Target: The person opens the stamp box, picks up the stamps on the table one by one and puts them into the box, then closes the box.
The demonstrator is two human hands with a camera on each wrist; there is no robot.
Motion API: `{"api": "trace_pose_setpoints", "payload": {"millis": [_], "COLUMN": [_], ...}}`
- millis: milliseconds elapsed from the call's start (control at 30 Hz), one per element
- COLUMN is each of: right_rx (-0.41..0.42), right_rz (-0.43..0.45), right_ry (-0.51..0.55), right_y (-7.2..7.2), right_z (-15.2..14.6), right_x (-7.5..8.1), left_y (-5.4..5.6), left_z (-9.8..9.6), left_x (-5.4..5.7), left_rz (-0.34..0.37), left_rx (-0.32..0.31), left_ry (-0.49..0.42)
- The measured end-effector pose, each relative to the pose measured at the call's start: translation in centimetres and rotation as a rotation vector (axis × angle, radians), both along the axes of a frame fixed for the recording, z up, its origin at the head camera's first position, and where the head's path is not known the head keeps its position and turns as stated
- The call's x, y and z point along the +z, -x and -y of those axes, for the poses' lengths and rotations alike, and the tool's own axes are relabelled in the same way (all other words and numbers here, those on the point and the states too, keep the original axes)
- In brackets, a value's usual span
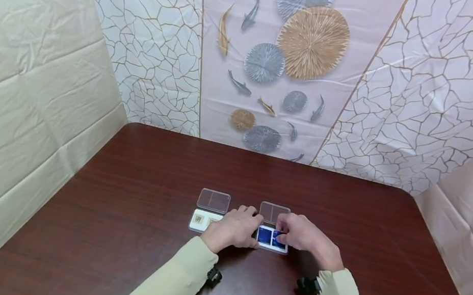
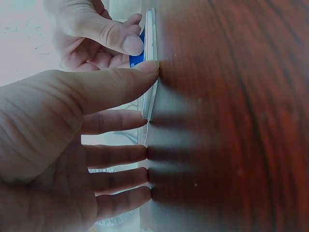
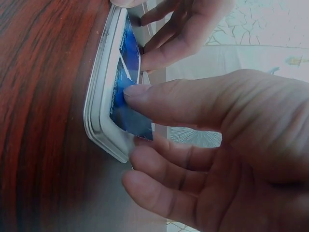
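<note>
A small white case lies on the table with two blue stamps side by side in it. My right hand is over its right half, with the thumb on the right blue stamp and fingers behind it; this stamp tilts up from the case. The left blue stamp lies flat in its half. My left hand steadies the case's left end, its thumb at the near edge. The other left fingers are straight, with their tips down at the table.
A clear lid lies behind the white case. To the left, partly behind my left hand, is a second white case with pale stamps, and another clear lid behind it. A patterned cloth hangs beyond the dark wooden table.
</note>
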State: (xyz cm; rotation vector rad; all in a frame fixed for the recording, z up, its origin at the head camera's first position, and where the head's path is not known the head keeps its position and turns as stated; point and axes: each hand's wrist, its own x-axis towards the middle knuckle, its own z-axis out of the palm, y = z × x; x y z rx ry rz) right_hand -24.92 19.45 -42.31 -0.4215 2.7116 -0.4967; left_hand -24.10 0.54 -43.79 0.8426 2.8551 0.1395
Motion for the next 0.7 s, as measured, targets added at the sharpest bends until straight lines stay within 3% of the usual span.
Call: {"api": "trace_pose_setpoints", "payload": {"millis": [700], "right_rx": [0.027], "right_rz": [-0.014], "right_ry": [0.009], "right_y": [0.02], "right_z": [-0.13], "right_x": [0.13], "left_y": [0.12], "left_z": [-0.01], "left_x": [-0.11], "left_rz": [0.001], "left_rx": [0.0], "left_ry": [0.002]}}
